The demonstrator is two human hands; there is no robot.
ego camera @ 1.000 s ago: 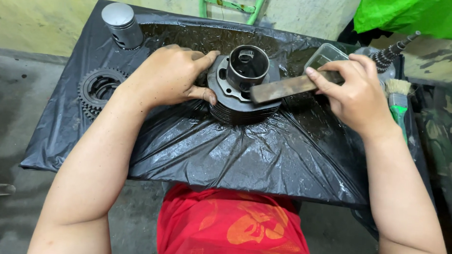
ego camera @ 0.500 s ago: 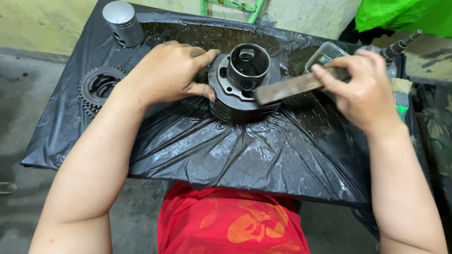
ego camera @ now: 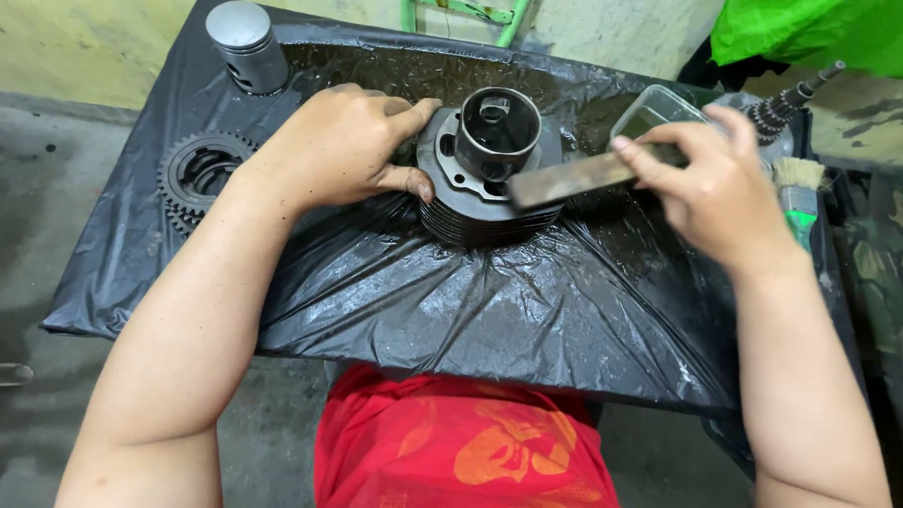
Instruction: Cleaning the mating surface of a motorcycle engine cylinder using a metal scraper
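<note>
My left hand [ego camera: 340,145] clamps the finned engine cylinder [ego camera: 486,180] on the table's black plastic sheet [ego camera: 450,294], right hand [ego camera: 719,188] pinching the flat file [ego camera: 574,178] across its top face; that oily sheet could let the cylinder skid sideways.

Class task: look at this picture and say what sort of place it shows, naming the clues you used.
Probably a small engine repair workshop. A finned engine cylinder sits on oily black plastic sheeting, with a piston and a sprocket gear lying nearby.
</note>
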